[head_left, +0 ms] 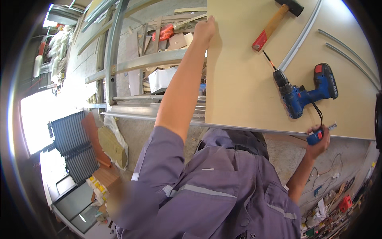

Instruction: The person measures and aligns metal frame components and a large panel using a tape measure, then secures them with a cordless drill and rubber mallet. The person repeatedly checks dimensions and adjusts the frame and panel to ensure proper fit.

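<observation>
A beige board [234, 91] lies before me, its near edge just beyond my waist. At its far left edge, my left hand [204, 31] closes on the board's side, though some of its fingers are hidden. Near the board's front right edge my right hand [319, 144] grips a blue tape measure [314, 137], with a short bit of its blade sticking out. On the board just beyond that hand lies a blue cordless drill [292, 99] with a long bit, its black strap hanging toward the tape measure. Farther off rests a hammer [274, 26] with a wooden, red-ended handle.
A long metal strip [302, 38] and two thinner metal strips [350, 49] lie on the board. Left of it stands a metal frame [111, 71] with wood scraps [175, 42] beyond. Tools and clutter, including a red object [345, 203], cover the floor at lower right.
</observation>
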A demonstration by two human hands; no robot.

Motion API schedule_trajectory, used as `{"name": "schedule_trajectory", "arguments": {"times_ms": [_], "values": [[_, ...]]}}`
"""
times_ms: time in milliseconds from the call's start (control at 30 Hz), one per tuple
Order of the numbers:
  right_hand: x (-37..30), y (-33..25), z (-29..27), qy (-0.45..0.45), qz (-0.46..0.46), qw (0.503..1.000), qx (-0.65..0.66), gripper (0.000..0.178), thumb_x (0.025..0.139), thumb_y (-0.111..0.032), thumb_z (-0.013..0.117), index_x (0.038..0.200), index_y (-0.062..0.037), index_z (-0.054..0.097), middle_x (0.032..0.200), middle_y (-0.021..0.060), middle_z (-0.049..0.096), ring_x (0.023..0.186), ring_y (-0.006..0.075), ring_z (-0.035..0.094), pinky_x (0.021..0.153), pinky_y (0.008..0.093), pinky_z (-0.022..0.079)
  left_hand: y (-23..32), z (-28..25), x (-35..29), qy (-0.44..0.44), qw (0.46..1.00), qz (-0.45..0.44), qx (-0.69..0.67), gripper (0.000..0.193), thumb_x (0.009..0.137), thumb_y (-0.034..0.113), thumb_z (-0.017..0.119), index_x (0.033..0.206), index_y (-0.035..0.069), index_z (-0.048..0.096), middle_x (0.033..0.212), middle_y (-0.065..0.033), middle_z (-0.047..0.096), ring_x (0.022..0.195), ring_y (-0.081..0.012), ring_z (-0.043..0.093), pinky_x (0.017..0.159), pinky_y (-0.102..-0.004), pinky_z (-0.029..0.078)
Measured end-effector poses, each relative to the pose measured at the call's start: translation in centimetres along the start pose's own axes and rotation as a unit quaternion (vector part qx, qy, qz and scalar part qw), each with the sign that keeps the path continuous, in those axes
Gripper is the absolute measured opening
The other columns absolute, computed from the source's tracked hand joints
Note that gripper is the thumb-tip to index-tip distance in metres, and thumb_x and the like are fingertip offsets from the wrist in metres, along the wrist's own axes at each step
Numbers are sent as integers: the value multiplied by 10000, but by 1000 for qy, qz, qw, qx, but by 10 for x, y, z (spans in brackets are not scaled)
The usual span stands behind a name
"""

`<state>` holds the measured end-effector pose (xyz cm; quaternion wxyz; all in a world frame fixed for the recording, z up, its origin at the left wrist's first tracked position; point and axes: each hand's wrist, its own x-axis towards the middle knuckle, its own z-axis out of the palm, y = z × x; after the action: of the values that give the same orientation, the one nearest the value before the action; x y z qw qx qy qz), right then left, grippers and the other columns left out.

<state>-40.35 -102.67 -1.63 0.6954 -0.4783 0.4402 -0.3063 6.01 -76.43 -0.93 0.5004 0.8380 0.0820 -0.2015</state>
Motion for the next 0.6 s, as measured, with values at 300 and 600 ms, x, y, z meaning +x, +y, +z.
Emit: {"name": "schedule_trajectory", "arguments": {"times_ms": [300,600], "values": [[8,14,-47,-187,63,962,189,359,1030,-401,415,1061,-94,598,849,83,615,692,251,597,586,334,442,2,18,18,117,983,56,127,648,970,489,459,1112,-113,655,1127,-295,662,968,-376,674,783,-461,537],[15,22,-56,-250,31,947,197,382,1065,-358,324,1115,-78,579,850,124,596,684,289,596,559,371,465,-5,18,22,170,970,89,151,589,982,429,434,931,-98,692,991,-291,695,920,-420,683,821,-491,523]]}}
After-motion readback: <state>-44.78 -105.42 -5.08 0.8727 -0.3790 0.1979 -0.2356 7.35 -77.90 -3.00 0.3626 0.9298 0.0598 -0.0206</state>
